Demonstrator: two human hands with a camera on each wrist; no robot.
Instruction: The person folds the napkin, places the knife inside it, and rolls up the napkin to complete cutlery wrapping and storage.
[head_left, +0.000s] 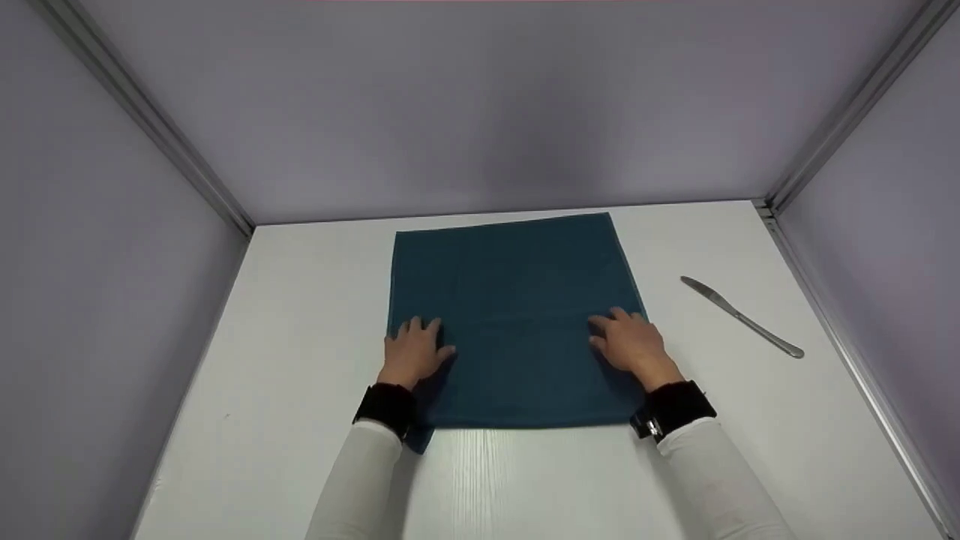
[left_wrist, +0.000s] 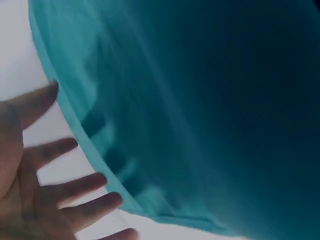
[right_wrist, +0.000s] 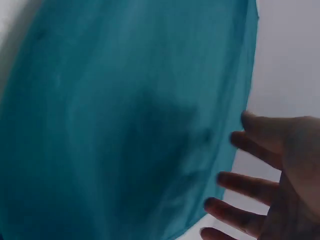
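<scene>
A dark teal cloth (head_left: 514, 315) lies flat in the middle of the white table (head_left: 300, 300), its far edge close to the back wall and its near edge running straight between the two wrists; a small corner of it pokes out toward the near side under the left wrist.

The left hand (head_left: 412, 351) rests palm down on the cloth's left part, near the left edge, fingers pointing away from the person and lying side by side with the thumb held out to the right. In the left wrist view the left hand (left_wrist: 35, 180) shows its fingers straight and spread, and the cloth's (left_wrist: 200, 110) edge runs just beside their tips; whether they touch it there is blurred.

The right hand (head_left: 630, 341) rests on the cloth's right part, close to the right edge, fingers loosely extended toward the far left. In the right wrist view the right hand (right_wrist: 275, 175) has its fingers straight and fanned apart, the cloth (right_wrist: 125, 125) spreading out to their left with its hem just beside the fingertips.

A table knife (head_left: 741, 316) lies on the table to the right, well apart from the cloth, blade tip toward the far left and handle toward the near right; grey walls enclose the table on three sides.
</scene>
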